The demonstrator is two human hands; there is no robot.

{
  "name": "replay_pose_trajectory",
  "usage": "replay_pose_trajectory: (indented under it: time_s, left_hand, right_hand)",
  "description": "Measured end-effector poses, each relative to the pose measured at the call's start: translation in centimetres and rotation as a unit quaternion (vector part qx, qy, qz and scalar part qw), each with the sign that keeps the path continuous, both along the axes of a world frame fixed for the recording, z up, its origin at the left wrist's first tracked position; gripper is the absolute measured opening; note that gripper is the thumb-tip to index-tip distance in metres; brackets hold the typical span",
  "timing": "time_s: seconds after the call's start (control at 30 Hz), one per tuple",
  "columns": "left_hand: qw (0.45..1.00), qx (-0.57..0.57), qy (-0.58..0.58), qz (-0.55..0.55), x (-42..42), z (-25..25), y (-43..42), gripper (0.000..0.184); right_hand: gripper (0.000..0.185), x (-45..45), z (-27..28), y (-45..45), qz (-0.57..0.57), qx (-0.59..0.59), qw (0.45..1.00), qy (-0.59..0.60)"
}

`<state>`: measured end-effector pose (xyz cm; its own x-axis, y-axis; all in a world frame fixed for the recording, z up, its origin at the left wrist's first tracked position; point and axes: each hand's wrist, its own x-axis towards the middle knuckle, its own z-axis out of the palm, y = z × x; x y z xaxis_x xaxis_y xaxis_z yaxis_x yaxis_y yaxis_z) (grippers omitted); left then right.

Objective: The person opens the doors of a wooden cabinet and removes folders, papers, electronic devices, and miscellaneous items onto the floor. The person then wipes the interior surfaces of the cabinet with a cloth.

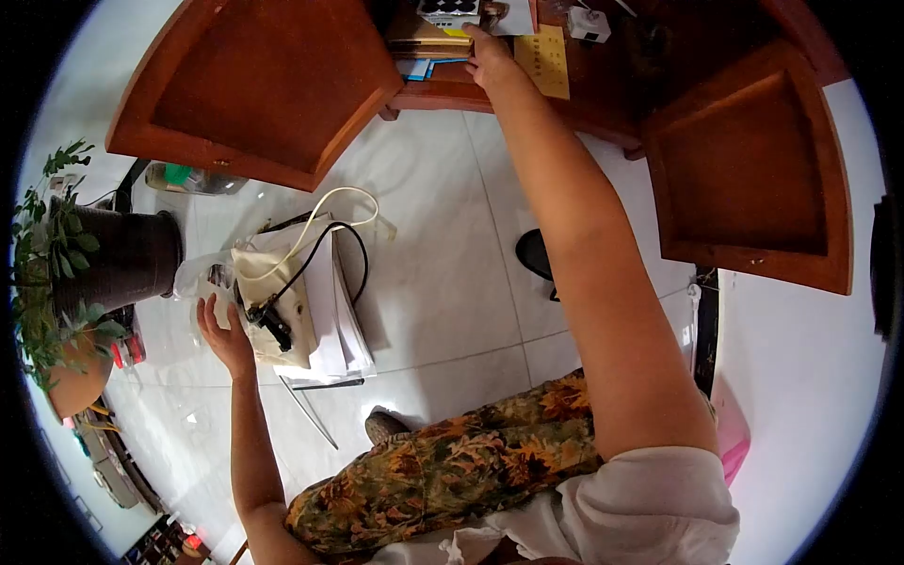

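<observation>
My right hand reaches into the open wooden cabinet, its fingers closed on the edge of a stack of books and papers. A yellow paper lies just right of it on the cabinet shelf, with a white box-like object beyond. Low at the left, my left hand has its fingers spread and holds nothing. Beside it on the floor is a pile of papers with a cream bag, a white cable and a black cable with a dark plug on top.
Cabinet doors swing out on both sides. A potted plant stands at the left, near a clear container. A dark shoe rests on the tiled floor. A white wall is at the right.
</observation>
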<state>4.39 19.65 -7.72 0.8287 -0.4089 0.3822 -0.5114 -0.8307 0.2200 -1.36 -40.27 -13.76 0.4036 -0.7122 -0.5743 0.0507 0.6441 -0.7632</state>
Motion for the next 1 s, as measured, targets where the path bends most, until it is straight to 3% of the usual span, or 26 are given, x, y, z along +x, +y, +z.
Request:
replay_pose_trajectory:
  time_s: [0.13, 0.47, 0.63, 0.77, 0.87, 1.0]
  left_hand:
    - [1.000, 0.005, 0.007, 0.025, -0.3, 0.1, -0.1, 0.032]
    - [0.999, -0.024, 0.038, 0.008, -0.8, 0.3, -0.4, 0.029]
    - [0.997, -0.053, 0.060, 0.012, -0.9, -0.1, 0.0, 0.028]
    - [0.998, -0.037, 0.053, -0.021, -1.7, -0.6, 0.0, 0.025]
    - [0.999, -0.010, 0.037, -0.033, -1.9, -0.5, 0.2, 0.026]
    - [0.998, -0.040, 0.045, -0.010, -1.2, -0.9, -0.3, 0.026]
  right_hand:
    - [0.055, -0.1, 1.1, 1.7, -0.054, 0.012, 0.997, -0.054]
    - [0.055, 0.9, -1.9, -0.9, 0.054, -0.037, 0.997, -0.032]
    - [0.045, -1.1, 0.3, 0.7, -0.020, -0.005, 1.000, -0.015]
    - [0.041, -4.4, -0.4, -0.4, 0.063, -0.011, 0.996, -0.055]
    - [0.058, -7.1, 0.7, -0.3, 0.068, -0.026, 0.997, -0.024]
    - [0.063, -11.3, 2.6, 2.0, 0.070, -0.026, 0.995, 0.070]
